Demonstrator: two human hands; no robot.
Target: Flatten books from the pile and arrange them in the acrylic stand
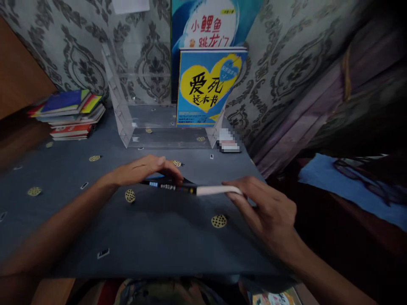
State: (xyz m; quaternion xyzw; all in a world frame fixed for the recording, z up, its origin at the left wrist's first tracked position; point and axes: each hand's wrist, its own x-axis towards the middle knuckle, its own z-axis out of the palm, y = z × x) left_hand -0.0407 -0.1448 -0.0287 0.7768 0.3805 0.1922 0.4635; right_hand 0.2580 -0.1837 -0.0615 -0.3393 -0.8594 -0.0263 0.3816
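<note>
A thin book (pixel 171 187) with a dark spine and small white lettering is held edge-on above the table. Its right end is a pale, slightly bent strip (pixel 213 190), blurred, perhaps page edges. My left hand (pixel 151 169) curls over the book's left part from above, fingers bent down and thumb hidden. With thumb and fingers, my right hand (pixel 262 203) pinches the pale right end. Behind the hands stands a clear acrylic rack (pixel 127 116). On it leans a blue book with a yellow heart (pixel 203 87), in front of a taller blue-green book (pixel 184 23).
A stack of books (pixel 71 112) lies at the left rear of the patterned dark tablecloth (pixel 152 237). A pixelated item (pixel 229 140) sits beside the rack. To the right are a curtain (pixel 305 101) and a blue cloth (pixel 327 176) with dark cords. Patterned wallpaper rises behind.
</note>
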